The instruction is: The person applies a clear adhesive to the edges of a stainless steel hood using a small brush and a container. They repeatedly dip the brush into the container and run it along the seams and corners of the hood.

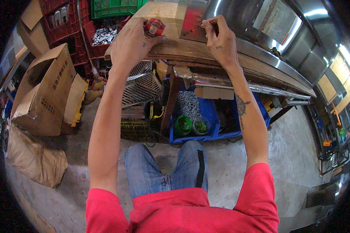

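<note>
My left hand is over the wooden tabletop, its fingers closed around a small round red container with a patterned surface. My right hand pinches a thin dark stick between thumb and fingertips. The stick slants down to the left, close to a shiny metal sheet piece that mirrors red. Whether its tip touches the metal, I cannot tell. The wooden tabletop lies under both hands.
Large shiny metal panels stand on the table's right part. Blue bins with small metal parts and tubs sit underneath. A cardboard box is on the floor at left. Red crates and a green crate stand at the back left.
</note>
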The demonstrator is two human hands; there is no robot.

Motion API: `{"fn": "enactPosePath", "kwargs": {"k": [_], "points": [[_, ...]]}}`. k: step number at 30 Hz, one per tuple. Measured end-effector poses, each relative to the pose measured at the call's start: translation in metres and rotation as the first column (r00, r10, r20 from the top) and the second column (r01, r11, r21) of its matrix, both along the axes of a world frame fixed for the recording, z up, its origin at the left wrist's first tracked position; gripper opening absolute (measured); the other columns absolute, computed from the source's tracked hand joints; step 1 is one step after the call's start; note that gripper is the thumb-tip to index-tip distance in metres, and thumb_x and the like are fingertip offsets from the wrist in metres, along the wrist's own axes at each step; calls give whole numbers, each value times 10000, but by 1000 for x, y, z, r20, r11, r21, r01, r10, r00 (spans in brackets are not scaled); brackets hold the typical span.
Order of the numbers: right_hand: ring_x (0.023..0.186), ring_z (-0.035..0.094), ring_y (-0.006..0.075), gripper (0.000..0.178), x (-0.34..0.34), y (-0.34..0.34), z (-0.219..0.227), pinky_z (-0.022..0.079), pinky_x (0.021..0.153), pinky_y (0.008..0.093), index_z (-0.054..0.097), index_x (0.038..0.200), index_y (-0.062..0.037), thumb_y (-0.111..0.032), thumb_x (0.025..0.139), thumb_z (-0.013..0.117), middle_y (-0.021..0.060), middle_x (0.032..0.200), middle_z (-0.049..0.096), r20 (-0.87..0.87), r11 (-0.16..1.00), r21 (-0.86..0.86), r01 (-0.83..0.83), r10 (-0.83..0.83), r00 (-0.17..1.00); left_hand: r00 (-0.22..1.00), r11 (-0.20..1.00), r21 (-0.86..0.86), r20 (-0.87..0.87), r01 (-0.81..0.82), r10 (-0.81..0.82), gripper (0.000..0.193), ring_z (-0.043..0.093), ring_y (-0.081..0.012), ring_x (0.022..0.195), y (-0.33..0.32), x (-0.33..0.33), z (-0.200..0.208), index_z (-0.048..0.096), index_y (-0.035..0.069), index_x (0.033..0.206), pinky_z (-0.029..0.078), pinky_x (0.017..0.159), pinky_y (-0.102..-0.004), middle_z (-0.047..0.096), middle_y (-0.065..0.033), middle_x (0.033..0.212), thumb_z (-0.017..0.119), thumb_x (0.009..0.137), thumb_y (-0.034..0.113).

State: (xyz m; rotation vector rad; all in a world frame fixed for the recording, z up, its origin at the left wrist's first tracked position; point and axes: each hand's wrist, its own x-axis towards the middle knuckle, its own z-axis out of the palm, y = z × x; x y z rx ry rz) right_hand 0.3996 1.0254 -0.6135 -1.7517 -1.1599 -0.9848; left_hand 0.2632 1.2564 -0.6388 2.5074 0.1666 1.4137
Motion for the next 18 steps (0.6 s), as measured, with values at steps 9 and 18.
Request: {"fn": "enactPosePath", "kwargs": {"k": [9, 18], "points": [[742, 745, 274, 140, -3, 1, 1, 545, 637, 407, 618, 1072, -21, -150, 1086, 668, 196, 883, 747, -22, 1000, 3, -24, 24, 999, 1000, 1000, -11, 1, 11, -11, 615, 710, -413, 1104, -2, -2, 1, 696, 38, 1164, 556, 914, -520, 757, -202, 1126, 860, 846, 538], [730, 723, 284, 150, 0, 1, -1, 541, 647, 413, 617, 1062, -16, -153, 1081, 674, 193, 865, 730, 13, 999, 29, -29, 28, 1000, 1000, 999, -38, -13, -5, 4, 602, 715, -397, 1096, -6, -4, 4, 708, 58, 1169, 559, 905, -513, 758, -176, 1123, 869, 836, 532]]}}
